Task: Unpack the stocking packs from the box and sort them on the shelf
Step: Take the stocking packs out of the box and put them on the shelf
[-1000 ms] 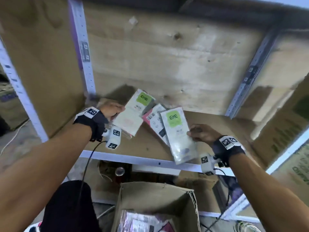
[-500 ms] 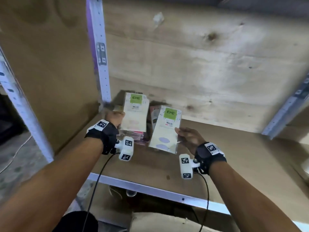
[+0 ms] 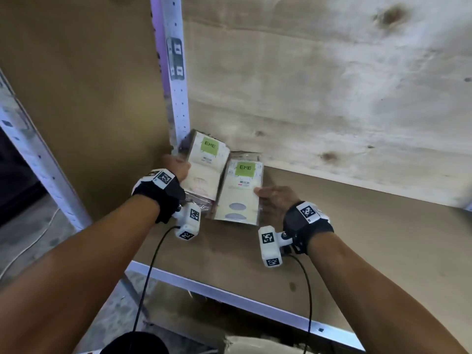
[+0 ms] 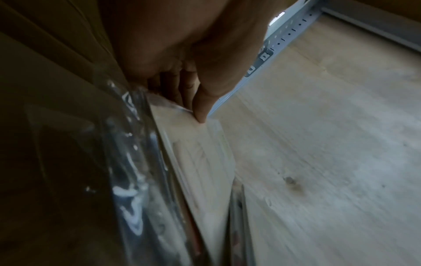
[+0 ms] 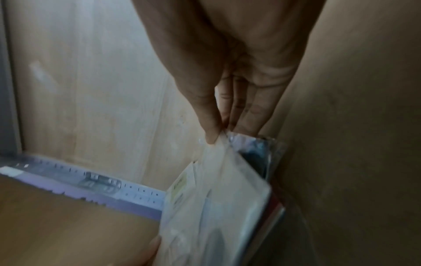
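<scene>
Two bundles of stocking packs with green labels stand side by side at the back left corner of the shelf (image 3: pixel 332 226). My left hand (image 3: pixel 176 166) grips the left bundle (image 3: pixel 207 172) at its left edge, close to the white upright post. In the left wrist view my thumb (image 4: pixel 202 108) presses on the top pack (image 4: pixel 205 154) of that bundle. My right hand (image 3: pixel 275 198) pinches the right bundle (image 3: pixel 240 192) at its right edge. The right wrist view shows my thumb (image 5: pixel 212 129) and fingers clamped on that bundle's plastic wrap (image 5: pixel 218 198). Pink-edged packs lie under the top ones.
A perforated white upright post (image 3: pixel 176 80) stands at the corner beside the brown side panel (image 3: pixel 84 103). Pale plywood (image 3: pixel 332 85) forms the back wall. The shelf's metal front rail (image 3: pixel 229 300) runs across below my wrists. A cardboard box's top edge (image 3: pixel 245 344) peeks in at the bottom.
Both hands carried the packs from the shelf's front edge deeper into the back left corner. The fanned packs are now squared into two upright bundles, and the camera has moved closer.
</scene>
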`<move>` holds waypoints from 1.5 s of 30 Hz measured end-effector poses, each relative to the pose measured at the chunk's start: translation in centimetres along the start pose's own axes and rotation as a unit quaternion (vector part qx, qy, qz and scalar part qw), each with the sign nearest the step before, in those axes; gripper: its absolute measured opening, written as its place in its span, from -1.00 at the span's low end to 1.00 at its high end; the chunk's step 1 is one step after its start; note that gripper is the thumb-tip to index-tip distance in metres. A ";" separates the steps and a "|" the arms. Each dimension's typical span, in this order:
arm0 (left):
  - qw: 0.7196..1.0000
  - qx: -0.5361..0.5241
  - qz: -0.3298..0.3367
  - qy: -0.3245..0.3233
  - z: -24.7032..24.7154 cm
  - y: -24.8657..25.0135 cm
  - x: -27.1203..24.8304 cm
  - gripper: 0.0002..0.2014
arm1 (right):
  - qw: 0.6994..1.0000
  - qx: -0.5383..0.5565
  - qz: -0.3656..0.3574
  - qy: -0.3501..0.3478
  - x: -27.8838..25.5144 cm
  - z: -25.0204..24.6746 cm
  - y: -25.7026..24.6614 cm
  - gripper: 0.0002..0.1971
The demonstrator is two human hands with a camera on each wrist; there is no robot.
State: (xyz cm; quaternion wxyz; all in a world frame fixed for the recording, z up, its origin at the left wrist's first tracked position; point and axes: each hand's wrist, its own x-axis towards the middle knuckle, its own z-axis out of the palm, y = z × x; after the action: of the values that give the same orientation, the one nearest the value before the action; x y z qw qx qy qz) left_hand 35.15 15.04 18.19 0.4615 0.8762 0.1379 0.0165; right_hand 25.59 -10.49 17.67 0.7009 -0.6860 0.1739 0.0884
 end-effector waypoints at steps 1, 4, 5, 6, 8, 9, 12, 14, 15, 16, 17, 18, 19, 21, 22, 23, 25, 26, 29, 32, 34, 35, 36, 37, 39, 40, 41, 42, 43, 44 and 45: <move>1.000 0.014 0.003 0.007 -0.1 -0.2 0.2 -0.69 | 1.000 -0.014 -0.006 0.008 0.4 0.4 0.1 -0.86; 0.998 0.062 0.014 0.022 -0.2 -0.7 0.3 -0.70 | 0.995 -0.090 -0.014 0.044 1.5 1.2 0.6 -0.84; 0.995 0.093 0.021 0.017 -0.1 -0.9 0.1 -0.69 | 0.992 -0.115 -0.016 0.053 1.8 1.3 0.7 -0.82; 0.991 0.125 0.034 0.013 0.0 -1.0 0.0 -0.69 | 0.989 -0.136 -0.019 0.060 2.0 1.4 0.7 -0.80; 0.988 0.146 0.046 0.007 0.0 -1.1 -0.2 -0.68 | 0.981 -0.175 -0.030 0.074 2.4 1.6 0.5 -0.78; 0.987 0.149 0.052 0.005 -0.1 -1.0 -0.4 -0.66 | 0.977 -0.196 -0.037 0.081 2.4 1.7 0.5 -0.76; 0.987 0.150 0.055 0.001 -1.0 -0.3 -1.6 -0.57 | 0.963 -0.240 -0.071 0.105 1.8 1.8 0.6 -0.65; 0.982 0.181 0.052 0.017 -1.9 0.3 -3.0 -0.53 | 0.956 -0.252 -0.092 0.117 0.6 1.4 0.6 -0.60; 0.977 0.203 0.058 0.031 -2.4 0.6 -3.8 -0.51 | 0.953 -0.257 -0.103 0.125 -0.3 1.2 0.4 -0.61; 0.973 0.214 0.073 0.045 -3.0 1.0 -4.7 -0.51 | 0.950 -0.262 -0.110 0.128 -1.4 1.0 0.1 -0.64; 0.971 0.212 0.096 0.049 -3.4 1.5 -5.8 -0.54 | 0.950 -0.265 -0.112 0.122 -2.6 0.7 -0.1 -0.66; 0.971 0.202 0.123 0.044 -3.7 2.1 -7.0 -0.60 | 0.951 -0.267 -0.111 0.109 -4.0 0.4 -0.5 -0.68; 0.972 0.182 0.148 0.030 -4.0 2.7 -8.5 -0.66 | 0.954 -0.261 -0.109 0.096 -5.5 0.1 -0.9 -0.70; 0.971 0.148 0.189 -0.013 -4.3 4.1 -12.0 -0.70 | 0.963 -0.237 -0.111 0.065 -8.7 -0.8 -1.7 -0.75; 0.967 0.141 0.209 -0.037 -4.2 4.6 -14.1 -0.69 | 0.963 -0.238 -0.113 0.052 -10.5 -1.3 -1.9 -0.77; 0.962 0.138 0.227 -0.055 -4.2 4.9 -16.2 -0.69 | 0.962 -0.245 -0.111 0.040 -12.4 -1.8 -2.1 -0.78; 0.957 0.127 0.247 -0.081 -3.8 5.4 -20.3 -0.68 | 0.966 -0.237 -0.098 0.016 -16.3 -3.0 -2.2 -0.72; 0.956 0.115 0.254 -0.089 -3.4 5.4 -22.0 -0.69 | 0.967 -0.233 -0.103 0.014 -18.1 -3.7 -2.1 -0.72; 0.952 0.069 0.276 -0.111 -1.9 4.6 -26.7 -0.80 | 0.966 -0.234 -0.109 0.009 -23.6 -5.8 -1.0 -0.86; 0.948 0.010 0.268 -0.171 0.3 2.7 -30.6 -0.83 | 0.967 -0.239 -0.090 0.004 -27.7 -8.0 1.8 -0.97; 0.945 -0.011 0.249 -0.213 2.3 0.6 -32.7 -0.85 | 0.962 -0.263 -0.070 0.010 -29.5 -9.6 4.2 -0.96; 0.943 -0.008 0.246 -0.223 3.3 -0.6 -33.5 -0.86 | 0.960 -0.274 -0.060 0.009 -30.0 -10.4 5.5 -0.96; 0.942 0.001 0.244 -0.229 4.3 -1.8 -34.4 -0.86 | 0.957 -0.284 -0.049 0.006 -30.4 -11.1 7.0 -0.96; 0.942 0.015 0.242 -0.234 5.4 -3.1 -35.2 -0.85 | 0.954 -0.296 -0.038 0.004 -30.6 -11.9 8.7 -0.95; 0.936 0.051 0.238 -0.253 7.4 -5.6 -36.5 -0.86 | 0.947 -0.322 -0.011 -0.005 -30.6 -13.1 12.0 -0.95; 0.932 0.075 0.235 -0.266 8.5 -6.9 -37.0 -0.86 | 0.943 -0.333 0.004 -0.013 -30.4 -13.4 13.7 -0.95; 0.928 0.100 0.227 -0.278 9.5 -8.1 -37.5 -0.86 | 0.939 -0.343 0.020 -0.021 -30.1 -13.7 15.4 -0.94; 0.925 0.121 0.214 -0.289 10.5 -9.2 -37.7 -0.84 | 0.935 -0.353 0.034 -0.029 -29.7 -14.0 16.9 -0.92; 0.922 0.138 0.200 -0.301 11.5 -10.3 -38.0 -0.83 | 0.929 -0.365 0.047 -0.037 -29.3 -14.2 18.5 -0.90; 0.918 0.156 0.190 -0.312 12.5 -11.4 -38.2 -0.83 | 0.923 -0.377 0.062 -0.044 -28.8 -14.3 20.0 -0.87; 0.912 0.177 0.182 -0.323 13.6 -12.4 -38.3 -0.82 | 0.918 -0.387 0.075 -0.052 -28.3 -14.3 21.3 -0.85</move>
State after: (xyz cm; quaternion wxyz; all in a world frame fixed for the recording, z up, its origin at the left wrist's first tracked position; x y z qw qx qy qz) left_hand -2.40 0.94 4.09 0.3074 0.9110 -0.1802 -0.2079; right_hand -10.05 -20.55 8.20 0.3799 -0.8833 0.1404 0.2363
